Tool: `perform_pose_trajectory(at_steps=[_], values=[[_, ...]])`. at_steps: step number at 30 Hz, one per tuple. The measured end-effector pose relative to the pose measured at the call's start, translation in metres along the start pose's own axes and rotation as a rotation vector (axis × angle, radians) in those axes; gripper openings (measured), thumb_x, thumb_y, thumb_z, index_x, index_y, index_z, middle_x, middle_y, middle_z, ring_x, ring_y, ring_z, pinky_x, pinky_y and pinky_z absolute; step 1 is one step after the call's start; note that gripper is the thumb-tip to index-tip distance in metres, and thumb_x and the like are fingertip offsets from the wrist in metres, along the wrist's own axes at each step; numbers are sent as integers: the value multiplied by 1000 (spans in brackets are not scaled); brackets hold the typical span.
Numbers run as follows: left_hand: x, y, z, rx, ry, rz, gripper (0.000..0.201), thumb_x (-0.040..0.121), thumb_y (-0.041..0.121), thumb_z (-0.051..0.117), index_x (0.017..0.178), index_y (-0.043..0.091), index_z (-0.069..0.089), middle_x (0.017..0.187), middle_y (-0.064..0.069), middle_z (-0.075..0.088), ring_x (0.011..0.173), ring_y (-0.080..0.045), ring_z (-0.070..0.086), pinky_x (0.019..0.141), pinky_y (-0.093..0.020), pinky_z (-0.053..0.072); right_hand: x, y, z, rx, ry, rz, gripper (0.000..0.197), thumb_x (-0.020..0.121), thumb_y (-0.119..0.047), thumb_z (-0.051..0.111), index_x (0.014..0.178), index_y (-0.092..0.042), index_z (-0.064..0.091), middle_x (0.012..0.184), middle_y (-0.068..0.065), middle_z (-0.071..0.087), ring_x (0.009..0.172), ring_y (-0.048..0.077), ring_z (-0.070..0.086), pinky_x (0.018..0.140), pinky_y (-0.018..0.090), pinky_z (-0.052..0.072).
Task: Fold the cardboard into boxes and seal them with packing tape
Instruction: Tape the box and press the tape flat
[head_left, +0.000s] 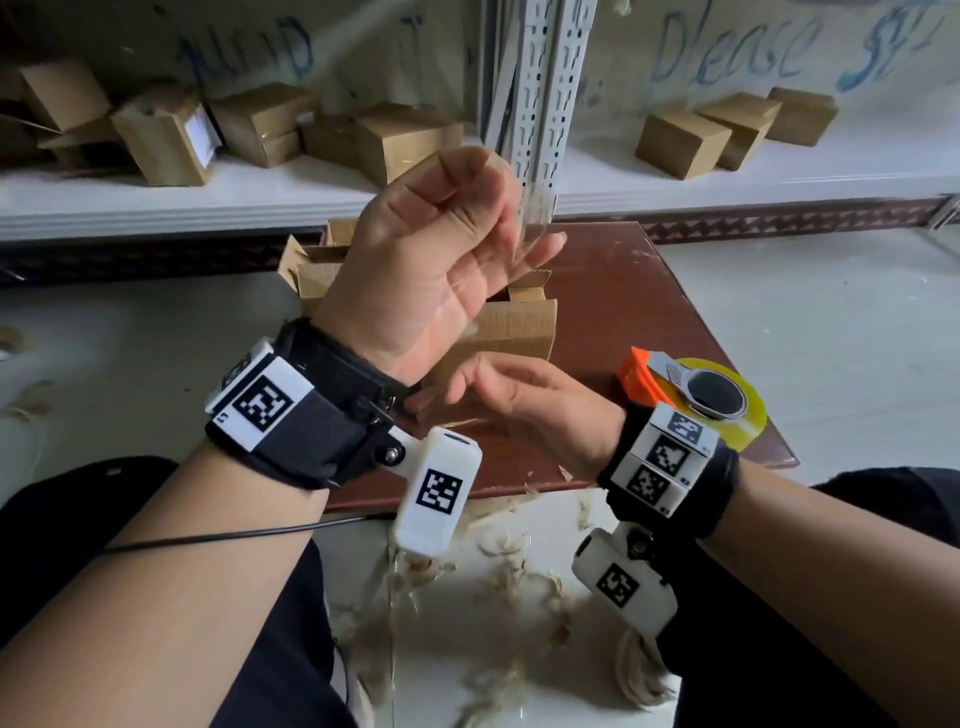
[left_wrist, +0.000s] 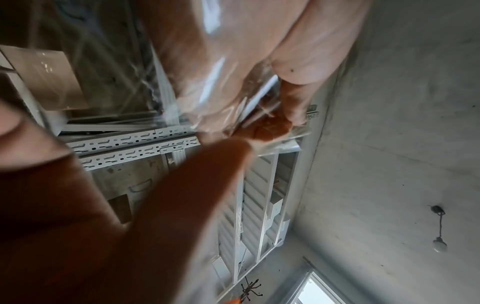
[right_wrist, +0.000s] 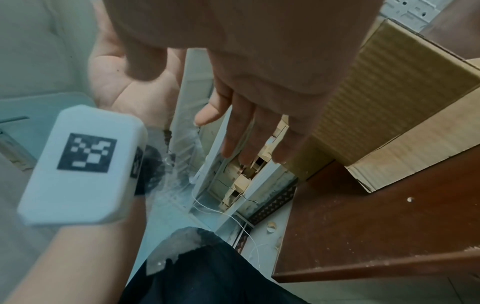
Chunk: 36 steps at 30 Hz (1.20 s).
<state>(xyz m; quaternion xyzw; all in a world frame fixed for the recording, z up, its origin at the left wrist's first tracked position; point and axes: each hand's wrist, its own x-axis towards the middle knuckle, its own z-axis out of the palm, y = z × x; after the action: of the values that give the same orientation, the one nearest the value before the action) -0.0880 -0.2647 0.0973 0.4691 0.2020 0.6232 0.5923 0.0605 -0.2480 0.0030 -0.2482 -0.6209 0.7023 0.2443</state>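
White shelves (head_left: 291, 195) at the far side hold many small finished boxes (head_left: 405, 137), so several look already done. Nearer, a brown worktop (head_left: 649, 312) carries one cardboard box (head_left: 511, 327) with its top flaps up, unsealed as far as visible. Tape dispenser (head_left: 696, 397) with a clear roll sits at the right, just beside the right wrist. Left hand (head_left: 426, 260) is raised above the box, palm toward the camera, fingers (head_left: 467, 192) curled, pinching the top end of a clear strip of tape (head_left: 530, 218). Strip hangs down in front of the box. Right hand (head_left: 524, 400) is lower, near the left wrist, fingers look closed on the strip's bottom end; exact grip hard to tell. Judgement: mid-task, strip cut and stretched, ready to apply. Left: close flaps, press tape along the seam.
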Motion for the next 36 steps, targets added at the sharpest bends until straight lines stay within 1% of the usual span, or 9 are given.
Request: perform_pose_trajectory(at_steps=[1, 3, 6, 11, 17, 20, 23, 30, 36], values=[[0, 0, 0, -9, 6, 3, 13, 103, 4, 47, 94, 5, 55, 79, -8, 51, 74, -18, 48, 109, -63, 43, 0, -1, 1, -3, 12, -13, 39, 93, -43, 72, 99, -5, 64, 122, 34, 66, 118, 53, 60, 112, 62, 43], [0, 2, -1, -24, 8, 16, 8, 99, 8, 54, 93, 6, 57, 77, -7, 51, 73, -18, 47, 107, -61, 44, 2, -5, 1, 22, 46, -4, 16, 90, -16, 73, 89, -6, 60, 98, 24, 72, 87, 33, 72, 85, 38, 59], [0, 6, -6, -33, 0, 43, 8, 94, 13, 59, 89, 8, 61, 76, -7, 50, 73, -18, 45, 106, -59, 46, 6, -7, -1, 63, 46, -3, 17, 83, -1, 73, 88, -7, 58, 84, 11, 64, 71, 12, 64, 71, 19, 54], [1, 7, -14, -74, 11, 74, 10, 93, 16, 60, 87, 10, 63, 73, -3, 49, 72, -18, 41, 104, -56, 48, 9, -6, -3, 78, 14, 39, 24, 84, 2, 75, 105, -9, 68, 84, 5, 64, 75, 12, 61, 76, 18, 54], [3, 7, -26, -159, 49, 89, 10, 92, 16, 62, 87, 11, 69, 75, -2, 54, 73, -17, 48, 101, -48, 48, 1, -12, 3, 153, -10, 124, 6, 88, -10, 72, 83, -12, 69, 84, 12, 66, 75, 26, 58, 65, 22, 54], [4, 5, -30, -187, 70, 94, 12, 92, 15, 62, 86, 11, 71, 75, -3, 55, 72, -16, 52, 100, -46, 49, 2, -14, 4, 275, -35, 147, 10, 93, -6, 66, 86, -11, 61, 108, 20, 72, 94, 33, 64, 81, 35, 57], [4, 6, -32, -181, 83, 98, 13, 92, 15, 62, 85, 12, 72, 75, -2, 56, 72, -16, 52, 100, -46, 49, 3, -19, -3, 322, -46, 109, 10, 92, -4, 64, 91, -11, 58, 104, 23, 74, 99, 35, 70, 92, 42, 56], [3, 5, -30, -185, 124, 89, 31, 106, 12, 44, 86, 12, 67, 75, -1, 57, 72, -15, 54, 100, -47, 50, 4, -15, -2, 154, -59, 112, 34, 90, -6, 70, 124, -7, 69, 100, 7, 76, 92, 21, 71, 89, 29, 59], [2, 6, -33, -176, 161, 85, 26, 106, 13, 46, 87, 12, 63, 77, -1, 56, 73, -14, 54, 100, -47, 50, 4, -13, -1, -8, -41, 163, 6, 96, -3, 67, 94, -2, 72, 79, 1, 73, 64, 6, 66, 62, 16, 53]])
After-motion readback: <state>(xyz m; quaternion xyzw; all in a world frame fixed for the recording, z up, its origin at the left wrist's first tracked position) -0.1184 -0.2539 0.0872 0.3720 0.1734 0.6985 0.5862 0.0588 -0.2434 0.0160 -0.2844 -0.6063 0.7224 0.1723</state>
